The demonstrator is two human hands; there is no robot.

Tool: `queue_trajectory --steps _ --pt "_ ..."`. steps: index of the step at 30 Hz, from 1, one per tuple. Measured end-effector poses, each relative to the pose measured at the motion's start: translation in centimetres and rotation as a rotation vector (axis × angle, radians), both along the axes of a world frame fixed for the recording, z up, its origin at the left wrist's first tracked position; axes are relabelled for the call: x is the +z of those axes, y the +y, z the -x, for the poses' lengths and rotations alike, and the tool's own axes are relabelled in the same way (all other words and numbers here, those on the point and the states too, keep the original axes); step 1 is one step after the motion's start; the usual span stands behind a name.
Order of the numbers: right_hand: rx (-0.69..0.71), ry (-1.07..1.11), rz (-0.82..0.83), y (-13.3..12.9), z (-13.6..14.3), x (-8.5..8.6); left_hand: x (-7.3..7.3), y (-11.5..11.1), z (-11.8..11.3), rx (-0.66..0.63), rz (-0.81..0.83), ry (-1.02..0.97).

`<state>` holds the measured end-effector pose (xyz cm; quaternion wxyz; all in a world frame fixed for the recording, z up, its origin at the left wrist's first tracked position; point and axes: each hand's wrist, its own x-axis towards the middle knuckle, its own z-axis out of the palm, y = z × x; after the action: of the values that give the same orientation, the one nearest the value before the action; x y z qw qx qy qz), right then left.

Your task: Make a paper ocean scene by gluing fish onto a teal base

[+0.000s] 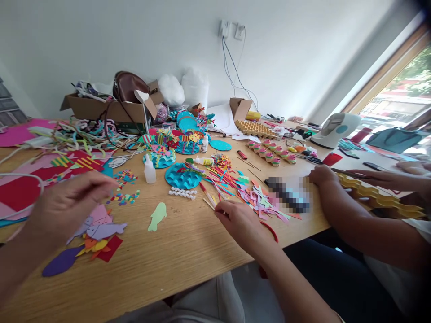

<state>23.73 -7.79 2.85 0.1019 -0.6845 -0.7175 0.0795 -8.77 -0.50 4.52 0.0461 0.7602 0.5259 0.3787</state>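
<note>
1. Your left hand [76, 197] hovers, fingers narrow; I cannot tell their contents.
2. Your right hand [240, 224] narrows too, grip unclear.
3. The green cutout [157, 216] lies flat between, probably for easy reach.
4. A pale stick [208, 204] points from your right fingertips.

On the table [134, 278], a cut-out [157, 217] is placed between a bottle [150, 172] and the front edge, strips [258, 198] to its right; a box [97, 110] is set along the rear edge.
</note>
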Motion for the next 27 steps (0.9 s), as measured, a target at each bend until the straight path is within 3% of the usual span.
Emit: queue_trajectory --steps 2,3,9,18,24,27 --pt "0.106 -0.027 -0.004 1.6 1.2 0.0 0.0 -1.4 -1.9 -0.301 0.023 0.166" --pt "0.15 -0.047 -0.009 2.5 1.9 -0.1 -0.2 -1.8 -2.6 -0.387 0.007 0.213" --pt "0.244 -0.254 -0.01 6.9 4.5 -1.8 -2.8 -2.1 -3.6 -0.528 0.075 0.288" --pt "0.235 -0.325 0.037 9.5 6.0 -3.5 -3.0 -2.5 -4.5 -0.513 0.297 0.178" --pt "0.275 -0.298 -0.033 7.8 5.9 -1.8 -3.0 -1.6 -4.9 -0.379 0.431 -0.039" --pt "0.292 -0.162 -0.092 6.0 5.8 -0.8 -3.5 -0.9 -5.1 -0.328 0.469 -0.215"
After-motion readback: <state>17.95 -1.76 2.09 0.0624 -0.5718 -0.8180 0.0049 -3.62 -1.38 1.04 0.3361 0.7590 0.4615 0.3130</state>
